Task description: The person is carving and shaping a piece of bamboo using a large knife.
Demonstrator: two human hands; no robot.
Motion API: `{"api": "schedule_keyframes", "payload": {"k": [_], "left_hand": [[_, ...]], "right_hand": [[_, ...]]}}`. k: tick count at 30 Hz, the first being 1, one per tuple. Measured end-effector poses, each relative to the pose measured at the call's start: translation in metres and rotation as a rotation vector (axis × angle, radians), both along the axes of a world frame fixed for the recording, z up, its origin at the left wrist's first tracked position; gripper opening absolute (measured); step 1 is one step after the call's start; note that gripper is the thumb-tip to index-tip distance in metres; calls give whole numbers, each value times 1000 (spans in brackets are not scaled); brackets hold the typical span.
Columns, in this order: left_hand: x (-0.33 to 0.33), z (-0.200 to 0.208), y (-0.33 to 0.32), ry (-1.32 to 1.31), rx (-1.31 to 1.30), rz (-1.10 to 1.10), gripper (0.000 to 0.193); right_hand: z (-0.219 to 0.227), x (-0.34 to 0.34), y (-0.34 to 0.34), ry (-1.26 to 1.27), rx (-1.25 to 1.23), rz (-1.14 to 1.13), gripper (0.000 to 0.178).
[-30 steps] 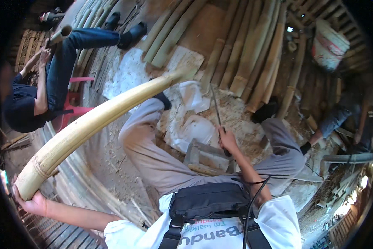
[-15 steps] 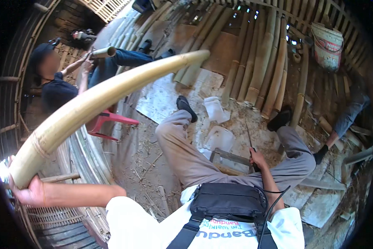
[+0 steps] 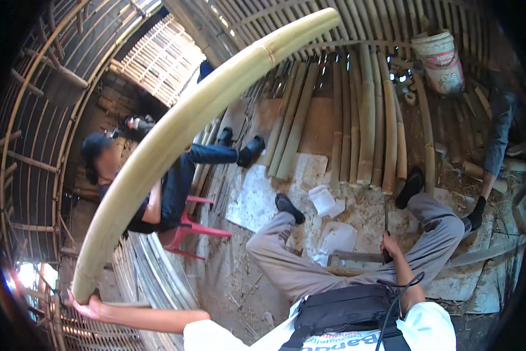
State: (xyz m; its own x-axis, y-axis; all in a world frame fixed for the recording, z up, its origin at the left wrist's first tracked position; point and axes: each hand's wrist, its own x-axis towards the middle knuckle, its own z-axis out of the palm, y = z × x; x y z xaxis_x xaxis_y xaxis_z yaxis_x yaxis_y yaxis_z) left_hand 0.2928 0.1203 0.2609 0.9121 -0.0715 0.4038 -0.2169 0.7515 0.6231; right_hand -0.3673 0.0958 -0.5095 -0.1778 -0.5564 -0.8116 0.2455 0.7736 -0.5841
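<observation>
My left hand (image 3: 87, 307) is closed around the lower end of a long, thick, pale bamboo pole (image 3: 175, 128). The pole slants up and away from the left, its far end raised toward the slatted wall. In my right hand (image 3: 393, 244), held low between my knees, is a long knife (image 3: 386, 215) gripped by its dark handle. Its thin blade points away from me over the littered floor. The knife and the pole are well apart.
Behind the pole a co-worker (image 3: 102, 155) sits by a red plastic stool (image 3: 195, 234). Several bamboo poles (image 3: 365, 123) lie ahead, with a white bucket (image 3: 441, 61) at the far right. Another person's leg (image 3: 498, 137) reaches in at right. A low wooden frame (image 3: 362, 256) stands before me.
The view has shifted, and the pole's far end now stands higher against the wall. My left hand still grips its lower end. The pole now covers part of the co-worker.
</observation>
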Motion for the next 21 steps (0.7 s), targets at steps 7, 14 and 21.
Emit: {"api": "schedule_keyframes", "payload": {"k": [7, 14, 21], "left_hand": [[46, -55, -13, 81, 86, -495, 28], [54, -98, -56, 197, 20, -574, 25], [12, -140, -107, 215, 135, -493, 25]], "right_hand": [[3, 4, 2, -35, 32, 33, 55], [36, 3, 0, 52, 21, 57, 57], [37, 2, 2, 72, 30, 32, 59]]}}
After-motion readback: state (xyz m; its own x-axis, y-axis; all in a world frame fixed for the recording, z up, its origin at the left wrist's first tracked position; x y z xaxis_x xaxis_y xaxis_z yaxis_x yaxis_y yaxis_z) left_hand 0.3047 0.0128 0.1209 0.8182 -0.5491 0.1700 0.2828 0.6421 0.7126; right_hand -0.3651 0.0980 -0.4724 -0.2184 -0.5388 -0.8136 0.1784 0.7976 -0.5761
